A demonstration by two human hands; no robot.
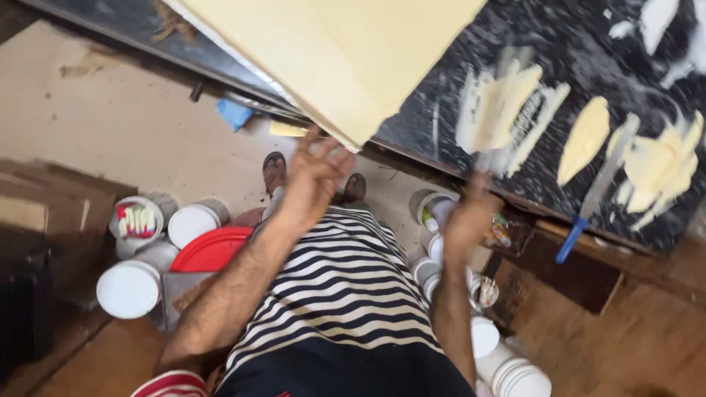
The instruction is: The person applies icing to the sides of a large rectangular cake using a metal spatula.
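- the cream board [331, 51] is sitting on the dark slab [588, 44], one corner sticking out past the slab's edge toward me
- my left hand [312, 176] is up right at that overhanging corner, fingers [323, 147] spread and reaching under the edge, fingertips touching or just about touching it, no real pinch that I can see
- if I want this to go clean, I reckon I should get the palm flat under the corner instead of just fingertips, a sheet this wide looks like it'll flex and slide
- my right hand [471, 213] is down at the slab's near edge holding what looks like a putty knife [491, 117], the blade is a blur over the putty smears [507, 110], so honestly can't tell how the fingers sit on the handle, seems closed around it
- best guess for the knife: keep the blade low and flat so the putty spreads thin, and keep it well apart from the board so nothing gets on the cream face
- another knife with a blue handle [570, 239] lies further right on the slab among more putty
- below on the floor: white tubs [132, 288], a red lid [213, 248], more tubs [515, 375] on the right, my sandals [274, 170] under the slab edge
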